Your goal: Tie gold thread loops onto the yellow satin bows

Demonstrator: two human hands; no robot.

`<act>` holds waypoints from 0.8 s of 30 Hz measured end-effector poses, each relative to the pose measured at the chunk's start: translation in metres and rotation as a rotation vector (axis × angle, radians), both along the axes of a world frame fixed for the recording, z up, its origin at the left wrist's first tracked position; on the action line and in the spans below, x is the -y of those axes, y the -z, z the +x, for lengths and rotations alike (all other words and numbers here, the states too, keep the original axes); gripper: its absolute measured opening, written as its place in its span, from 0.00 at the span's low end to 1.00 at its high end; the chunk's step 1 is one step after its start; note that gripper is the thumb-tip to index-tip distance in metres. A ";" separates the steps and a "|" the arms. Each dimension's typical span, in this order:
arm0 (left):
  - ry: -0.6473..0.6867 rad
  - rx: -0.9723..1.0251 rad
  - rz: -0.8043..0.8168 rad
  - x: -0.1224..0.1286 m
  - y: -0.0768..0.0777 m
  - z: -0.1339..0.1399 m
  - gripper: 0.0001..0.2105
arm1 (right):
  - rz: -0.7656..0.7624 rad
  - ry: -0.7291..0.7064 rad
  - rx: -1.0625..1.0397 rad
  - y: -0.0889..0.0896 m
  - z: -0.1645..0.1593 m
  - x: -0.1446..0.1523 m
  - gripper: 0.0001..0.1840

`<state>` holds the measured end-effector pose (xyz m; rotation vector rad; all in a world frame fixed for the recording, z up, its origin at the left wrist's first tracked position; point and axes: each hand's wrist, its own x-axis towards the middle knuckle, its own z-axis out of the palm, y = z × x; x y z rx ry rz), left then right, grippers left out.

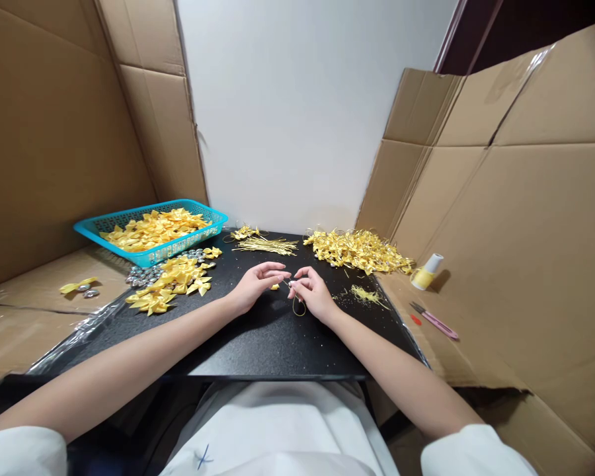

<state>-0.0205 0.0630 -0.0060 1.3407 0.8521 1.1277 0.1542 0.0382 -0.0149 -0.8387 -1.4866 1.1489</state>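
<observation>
My left hand (pixel 258 285) and my right hand (pixel 313 294) meet fingertip to fingertip above the middle of the black table (pixel 258 347). A thin gold cord (pixel 300 314) hangs in a small loop beneath my right fingers, which pinch it. The left thumb and fingertips are closed at the cord's other part; a tiny detail between the hands is too small to make out. Just behind the left fingertips lies a small yellow ribbon piece (pixel 275 287). Beyond the hands is a bundle of straight gold cords (pixel 268 246).
Left: a turquoise basket (pixel 151 256) of yellow bows, more loose ribbon bows (pixel 181 274) and silver buttons (pixel 146 276). Right: a heap of corded bows (pixel 359 250), cord scraps (pixel 367 295), a thread spool (pixel 426 272) and pink thread snips (pixel 436 322). Cardboard walls (pixel 540 218) flank the table.
</observation>
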 end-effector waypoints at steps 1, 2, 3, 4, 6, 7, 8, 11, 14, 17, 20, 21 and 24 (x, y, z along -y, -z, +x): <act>0.000 0.003 -0.004 0.000 0.000 0.000 0.24 | -0.001 -0.002 -0.001 0.000 0.000 0.000 0.14; 0.000 0.007 -0.008 0.000 0.000 0.000 0.23 | -0.002 -0.004 -0.001 0.000 0.000 0.000 0.14; 0.001 0.009 -0.011 0.000 0.000 0.000 0.23 | -0.001 -0.006 -0.001 0.000 0.000 0.000 0.14; 0.001 0.010 -0.014 0.000 0.000 0.000 0.23 | 0.000 -0.007 -0.001 0.000 0.000 0.000 0.14; 0.002 0.011 -0.014 0.000 0.001 0.000 0.23 | 0.001 -0.006 0.000 0.001 0.001 -0.001 0.14; 0.003 0.010 -0.014 0.000 0.001 0.000 0.23 | 0.002 -0.005 0.000 0.001 0.001 -0.001 0.14; 0.004 0.007 -0.014 0.000 0.001 0.000 0.23 | 0.003 -0.004 -0.001 0.001 0.001 -0.001 0.14; 0.001 -0.003 -0.006 0.000 0.001 0.000 0.24 | 0.001 -0.003 0.000 0.001 0.000 0.000 0.14; 0.002 -0.009 -0.006 -0.001 0.002 0.000 0.24 | 0.001 -0.003 0.006 0.000 0.000 0.000 0.14; -0.007 -0.010 -0.011 -0.002 0.003 -0.001 0.24 | 0.008 -0.014 0.017 0.000 0.000 0.000 0.14; -0.013 -0.016 -0.009 -0.003 0.005 -0.002 0.24 | 0.014 -0.020 0.026 0.001 0.001 -0.001 0.14; -0.012 -0.017 -0.008 -0.004 0.005 -0.002 0.24 | 0.014 -0.021 0.027 0.002 0.001 -0.001 0.14; -0.012 -0.018 -0.009 -0.004 0.005 -0.002 0.24 | 0.012 -0.026 0.024 0.002 0.001 -0.001 0.14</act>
